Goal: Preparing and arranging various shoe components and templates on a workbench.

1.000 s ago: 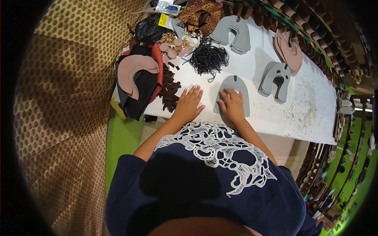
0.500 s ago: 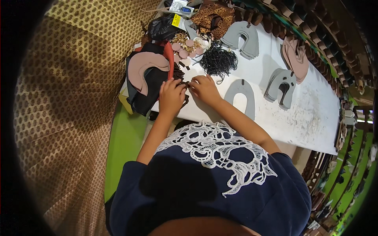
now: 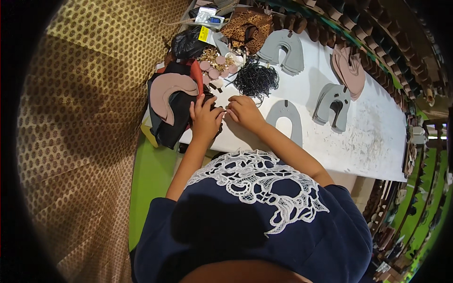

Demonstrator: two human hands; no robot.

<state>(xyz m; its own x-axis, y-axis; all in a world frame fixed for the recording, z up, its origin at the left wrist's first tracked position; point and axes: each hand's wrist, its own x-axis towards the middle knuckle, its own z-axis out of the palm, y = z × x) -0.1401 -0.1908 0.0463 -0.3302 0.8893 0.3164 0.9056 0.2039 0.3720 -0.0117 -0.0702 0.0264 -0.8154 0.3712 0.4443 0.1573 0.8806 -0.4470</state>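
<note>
While the person's navy top (image 3: 283,250) with white lace (image 3: 264,181) fills the near side, both hands meet over the table (image 3: 373,146) edge. Left hand (image 3: 205,121) and right hand (image 3: 246,113) have fingers curled, tips nearly touching; looks like a pinch on something tiny, but can't tell what, or which hand has it. Dark strips (image 3: 211,99) mostly hidden under the left hand.

Single grey arch (image 3: 295,114) lies flat just right of the right hand, partly behind that forearm. Left of the left hand: pink crescents (image 3: 162,93) on black material (image 3: 175,132), red piece (image 3: 196,75) beside.

Just beyond the hands: black stringy heap (image 3: 255,79), pink discs (image 3: 213,74). Farther, to the right: grey stack (image 3: 322,106), pink stack (image 3: 354,75); straight ahead, another grey pile (image 3: 288,41).

Progress: single arch bears a dark tab at its top, as do both grey stacks' top pieces, so those seem done; lower layers hidden, so the remainder can't be counted.

Writing: yellow label (image 3: 203,34) and silvery packet (image 3: 206,16), far beyond the left hand, carry print too small to read. No brand legible.
</note>
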